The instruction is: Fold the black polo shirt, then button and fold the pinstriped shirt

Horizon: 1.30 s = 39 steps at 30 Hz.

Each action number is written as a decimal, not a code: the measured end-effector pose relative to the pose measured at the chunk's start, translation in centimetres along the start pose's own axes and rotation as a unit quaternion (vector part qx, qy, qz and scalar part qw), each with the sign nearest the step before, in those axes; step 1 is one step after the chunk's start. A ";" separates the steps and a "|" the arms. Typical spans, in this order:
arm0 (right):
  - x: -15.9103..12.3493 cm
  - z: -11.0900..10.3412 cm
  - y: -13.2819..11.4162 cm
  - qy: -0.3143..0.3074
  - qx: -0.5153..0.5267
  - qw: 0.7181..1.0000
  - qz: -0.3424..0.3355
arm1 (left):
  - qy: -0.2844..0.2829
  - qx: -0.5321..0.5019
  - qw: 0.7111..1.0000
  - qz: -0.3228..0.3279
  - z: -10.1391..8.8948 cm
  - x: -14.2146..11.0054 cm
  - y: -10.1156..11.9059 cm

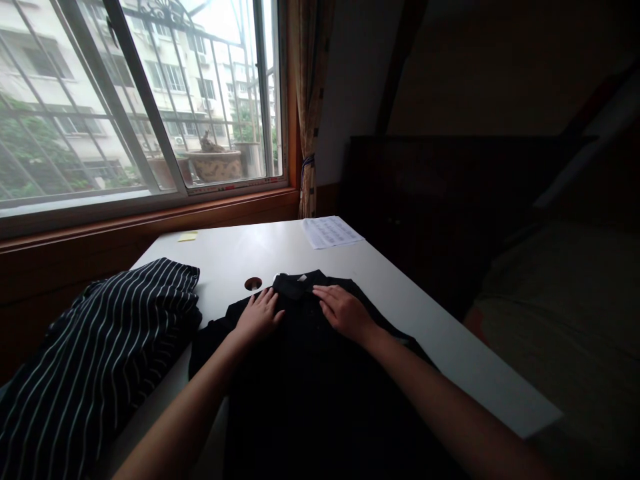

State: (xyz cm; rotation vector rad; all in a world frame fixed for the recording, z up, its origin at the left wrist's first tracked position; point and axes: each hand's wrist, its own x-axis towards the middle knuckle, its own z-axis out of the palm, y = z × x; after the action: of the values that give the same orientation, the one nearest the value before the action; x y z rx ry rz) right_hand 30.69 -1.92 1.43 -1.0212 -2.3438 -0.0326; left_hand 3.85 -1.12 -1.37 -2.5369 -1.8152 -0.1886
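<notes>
White flat tabletop (450,357), middle: spread black collared cloth garment (310,380) blocks
Left block: heaped black-and-white striped cloth (127,333)
Right: bare strip, passable
Far end: room between yellow paper slip (188,236) and white printed sheets (333,232)

The black collared shirt (305,373) is matt cloth; the black garment with white stripes (130,333) is creased cloth. The flat white tabletop (225,250) looks smooth with a faint gloss. The printed white sheet (333,233) is paper, the reddish-brown window ledge (240,203) varnished-looking wood.

The black garment (300,373) seems cut off at bottom.
</notes>
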 end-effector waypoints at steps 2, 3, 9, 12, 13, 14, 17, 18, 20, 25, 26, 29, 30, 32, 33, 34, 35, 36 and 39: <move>0.8 0.3 -1.5 0.000 0.005 1.000 -0.020 | 0.013 0.000 1.000 -0.001 -1.3 -1.2 -1.5; 1.1 0.4 -2.1 -0.003 0.007 1.000 -0.030 | 0.024 0.001 1.000 -0.007 -2.0 -1.9 -2.5; 2.3 2.2 -5.8 -0.065 0.027 0.994 -0.080 | 0.026 -0.015 0.998 -0.060 -4.7 -6.5 -11.1; 2.6 3.8 -7.7 -0.094 0.037 0.990 -0.101 | -0.038 -0.046 0.994 -0.088 -5.1 -7.4 -13.5; 2.6 4.4 -8.2 -0.101 0.039 0.988 -0.108 | -0.053 -0.055 0.993 -0.091 -5.1 -7.6 -13.8; 2.6 5.0 -8.7 -0.107 0.040 0.987 -0.113 | -0.065 -0.063 0.992 -0.091 -5.0 -7.6 -13.9; 2.2 6.4 -9.2 -0.110 0.050 0.986 -0.116 | -0.092 -0.063 0.989 -0.094 -4.5 -7.6 -13.7; 2.0 6.7 -9.2 -0.107 0.057 0.986 -0.112 | -0.097 -0.059 0.989 -0.098 -4.3 -7.5 -13.6; 1.7 6.9 -9.0 -0.098 0.076 0.988 -0.096 | -0.098 -0.050 0.988 -0.110 -4.0 -7.4 -13.4; 1.4 7.0 -8.8 -0.093 0.089 0.988 -0.088 | -0.072 -0.068 0.989 -0.111 -4.5 -7.5 -12.9; 1.4 7.0 -8.8 -0.095 0.086 0.987 -0.094 | -0.063 -0.090 0.988 -0.110 -4.9 -7.8 -12.7; 1.3 7.0 -8.9 -0.100 0.091 0.983 -0.123 | -0.065 -0.183 0.975 -0.108 -6.6 -8.9 -11.8; 1.2 7.0 -8.9 -0.103 0.099 0.980 -0.138 | -0.076 -0.211 0.969 -0.105 -7.2 -9.5 -11.6; 1.1 6.8 -9.0 -0.112 0.118 0.971 -0.175 | -0.096 -0.254 0.958 -0.091 -8.3 -10.6 -11.1; 1.1 6.7 -9.1 -0.120 0.128 0.965 -0.193 | -0.103 -0.271 0.953 -0.084 -8.6 -11.2 -11.0; 1.0 6.5 -9.2 -0.129 0.135 0.960 -0.209 | -0.106 -0.286 0.949 -0.078 -8.9 -11.8 -11.0; 1.0 6.3 -9.4 -0.139 0.141 0.955 -0.222 | -0.102 -0.298 0.946 -0.077 -9.0 -12.3 -11.1; 1.0 6.1 -9.6 -0.149 0.145 0.950 -0.232 | -0.091 -0.303 0.945 -0.082 -8.9 -12.7 -11.3; 0.8 5.9 -10.3 -0.172 0.153 0.940 -0.251 | -0.026 -0.287 0.951 -0.115 -8.6 -13.3 -12.1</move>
State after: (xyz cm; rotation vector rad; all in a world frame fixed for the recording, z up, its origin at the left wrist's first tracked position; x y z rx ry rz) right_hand 20.30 -7.26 -0.98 -0.2765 -2.7554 0.3285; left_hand -12.54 -10.43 5.07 -2.6643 -2.3598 -0.7684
